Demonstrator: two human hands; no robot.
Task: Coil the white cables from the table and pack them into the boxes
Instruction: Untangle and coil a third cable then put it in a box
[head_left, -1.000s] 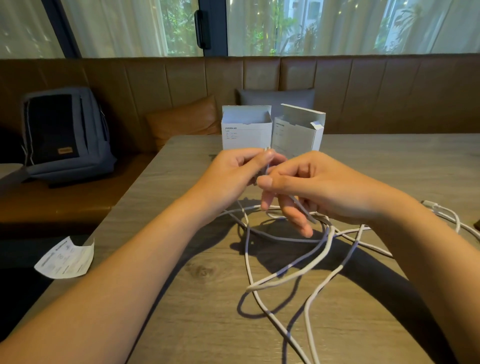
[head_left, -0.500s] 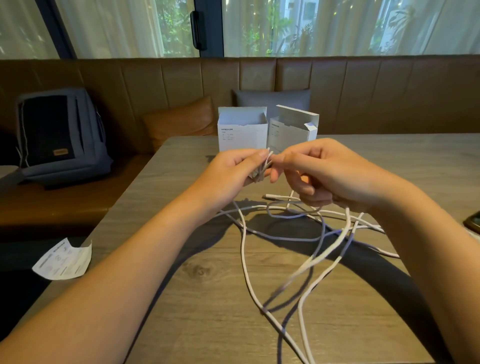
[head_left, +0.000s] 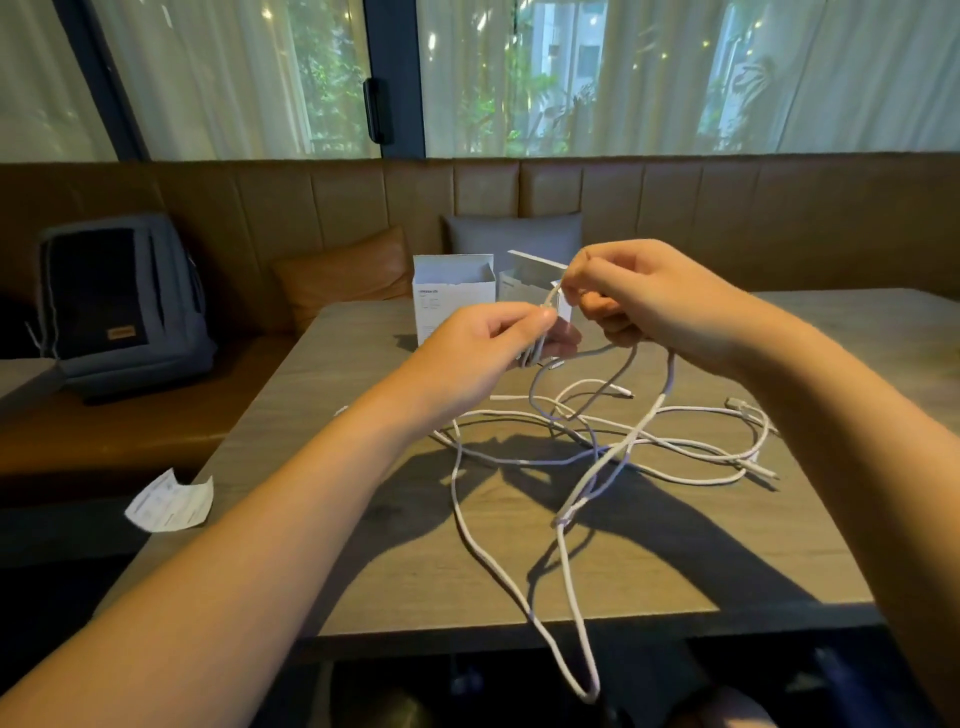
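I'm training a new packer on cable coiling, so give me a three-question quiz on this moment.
1. True or false: both white boxes at the far side of the table stand open.
2. What does the left hand pinch? A) a paper slip B) folded loops of white cable C) a box flap
3. Where does the lowest loop of cable hang?

Key
1. True.
2. B; the right hand holds the same cable higher up.
3. Over the near table edge, below the tabletop.
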